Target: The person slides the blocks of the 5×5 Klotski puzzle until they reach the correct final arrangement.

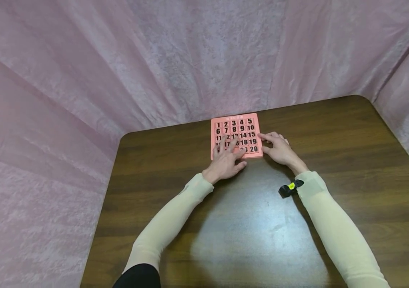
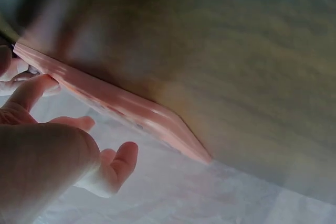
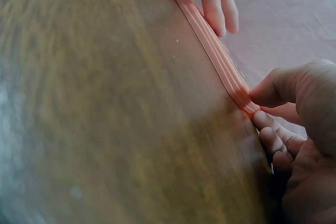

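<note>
A pink number slide puzzle (image 1: 235, 118) lies flat on the table near its far edge, its tiles bearing black numbers in rows. My left hand (image 1: 224, 164) is spread over the lower left of the puzzle, fingertips on the tiles, and covers several numbers of the lower rows. At the puzzle's right side my right hand (image 1: 280, 151) touches the edge with the index finger and thumb. In the right wrist view, the right thumb (image 3: 273, 88) meets the frame's near corner and the other fingers bend beside it. The left wrist view shows the puzzle's pink side (image 2: 121, 95) beyond the left fingers.
The brown wooden table (image 1: 352, 160) has rounded far corners. Pink velvety curtain (image 1: 204, 60) hangs behind it and at both sides. A black device with a yellow label (image 1: 290, 187) is strapped to the right wrist. Light reflects on the tabletop in front of the puzzle.
</note>
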Action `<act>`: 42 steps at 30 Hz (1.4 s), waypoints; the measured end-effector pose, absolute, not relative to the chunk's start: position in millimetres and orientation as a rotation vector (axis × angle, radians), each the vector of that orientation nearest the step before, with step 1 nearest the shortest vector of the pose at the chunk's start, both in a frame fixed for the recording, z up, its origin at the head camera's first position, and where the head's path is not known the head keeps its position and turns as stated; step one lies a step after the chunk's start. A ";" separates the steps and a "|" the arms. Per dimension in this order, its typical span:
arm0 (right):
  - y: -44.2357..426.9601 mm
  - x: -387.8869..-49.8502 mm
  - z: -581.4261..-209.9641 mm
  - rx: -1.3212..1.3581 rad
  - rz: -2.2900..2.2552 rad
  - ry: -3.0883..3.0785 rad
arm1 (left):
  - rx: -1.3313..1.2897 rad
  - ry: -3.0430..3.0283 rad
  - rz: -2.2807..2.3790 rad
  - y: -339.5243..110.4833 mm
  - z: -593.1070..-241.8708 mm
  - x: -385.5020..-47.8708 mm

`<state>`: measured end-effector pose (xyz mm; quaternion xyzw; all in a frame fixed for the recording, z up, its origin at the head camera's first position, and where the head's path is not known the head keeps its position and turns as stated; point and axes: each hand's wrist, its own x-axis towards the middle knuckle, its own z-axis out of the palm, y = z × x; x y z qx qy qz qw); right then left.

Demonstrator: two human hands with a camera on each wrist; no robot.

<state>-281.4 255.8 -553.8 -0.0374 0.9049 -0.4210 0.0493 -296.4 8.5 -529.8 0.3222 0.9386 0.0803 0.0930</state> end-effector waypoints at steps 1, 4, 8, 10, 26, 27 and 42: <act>256.0 -281.7 -554.4 -0.113 -1.286 2.757 | 0.949 2.785 0.235 8.7 -529.7 -297.6; 255.9 -281.6 -555.4 -0.112 -1.292 2.760 | 0.926 2.812 0.250 7.8 -531.8 -305.3; 255.3 -282.0 -555.9 -0.111 -1.295 2.760 | 0.844 2.865 0.210 5.1 -535.6 -316.6; 255.5 -281.9 -554.1 -0.105 -1.292 2.755 | 0.811 2.867 0.186 4.2 -536.5 -319.0; 256.3 -282.1 -553.1 -0.094 -1.291 2.752 | 0.914 2.848 0.123 -3.9 -534.7 -315.5; 256.0 -282.3 -554.0 -0.095 -1.296 2.751 | 0.923 2.857 0.112 -6.7 -542.4 -321.4; 254.9 -281.2 -552.2 -0.087 -1.302 2.747 | 0.967 2.856 0.189 -14.1 -546.6 -329.4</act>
